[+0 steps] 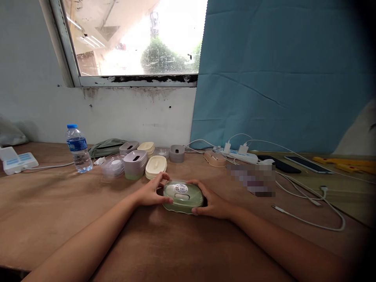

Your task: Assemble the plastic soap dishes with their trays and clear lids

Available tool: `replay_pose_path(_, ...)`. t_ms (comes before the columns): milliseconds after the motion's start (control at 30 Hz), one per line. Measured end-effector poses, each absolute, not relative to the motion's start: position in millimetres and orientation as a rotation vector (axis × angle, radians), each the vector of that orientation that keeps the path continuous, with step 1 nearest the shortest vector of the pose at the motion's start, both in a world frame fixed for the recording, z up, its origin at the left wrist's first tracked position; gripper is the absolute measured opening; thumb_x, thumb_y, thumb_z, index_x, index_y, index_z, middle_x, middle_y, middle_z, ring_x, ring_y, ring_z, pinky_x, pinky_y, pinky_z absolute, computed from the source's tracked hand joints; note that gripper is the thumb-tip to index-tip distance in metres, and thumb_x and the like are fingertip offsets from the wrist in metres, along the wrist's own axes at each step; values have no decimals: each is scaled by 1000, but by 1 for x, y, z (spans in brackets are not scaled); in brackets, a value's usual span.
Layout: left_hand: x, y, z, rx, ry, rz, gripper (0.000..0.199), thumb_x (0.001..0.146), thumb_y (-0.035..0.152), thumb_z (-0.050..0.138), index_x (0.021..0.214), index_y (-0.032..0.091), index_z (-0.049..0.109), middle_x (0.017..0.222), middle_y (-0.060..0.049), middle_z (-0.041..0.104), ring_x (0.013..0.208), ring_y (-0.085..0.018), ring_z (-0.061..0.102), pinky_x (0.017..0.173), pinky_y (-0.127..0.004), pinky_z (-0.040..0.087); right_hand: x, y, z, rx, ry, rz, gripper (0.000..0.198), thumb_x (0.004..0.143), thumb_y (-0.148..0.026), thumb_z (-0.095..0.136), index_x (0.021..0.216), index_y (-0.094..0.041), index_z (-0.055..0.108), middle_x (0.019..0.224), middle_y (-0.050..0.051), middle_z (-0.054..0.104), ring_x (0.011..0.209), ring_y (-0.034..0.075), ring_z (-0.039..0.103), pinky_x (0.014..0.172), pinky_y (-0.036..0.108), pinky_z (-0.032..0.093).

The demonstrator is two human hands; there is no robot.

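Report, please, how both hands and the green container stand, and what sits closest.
Left hand, right hand around green container. Round label facing up. Cream stack close beyond left hand.

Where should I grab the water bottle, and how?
Round the middle, at the label, probably coming from the front left: the bottle stands upright, its body looks round, and the bag lies close on its right.

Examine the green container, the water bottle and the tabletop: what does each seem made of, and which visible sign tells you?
Green container: probably smooth plastic with some gloss, judging by its soft highlights and moulded-looking shape.
Water bottle: likely thin, shiny plastic, since its lower part is see-through.
Tabletop: perhaps wood or wood-look board, brown with a dull sheen; the look leaves it open.
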State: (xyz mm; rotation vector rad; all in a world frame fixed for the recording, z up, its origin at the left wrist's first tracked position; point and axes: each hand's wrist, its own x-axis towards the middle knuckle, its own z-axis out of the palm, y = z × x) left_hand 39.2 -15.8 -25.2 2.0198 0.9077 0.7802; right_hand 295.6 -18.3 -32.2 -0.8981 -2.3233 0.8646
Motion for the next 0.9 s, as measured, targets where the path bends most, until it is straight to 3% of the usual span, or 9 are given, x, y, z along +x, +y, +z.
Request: replay_pose_path(900, 35, -11, -28, 2001, 865, 741, 52, 67, 33, 65, 109, 23, 36, 116, -7, 42, 101, -19, 50, 86, -35, 41, 294, -18, -34, -889, -2347, 676, 70, 65, -44, 65, 123, -25, 31, 123, 9, 41, 110, 28, 42, 90, 41, 37)
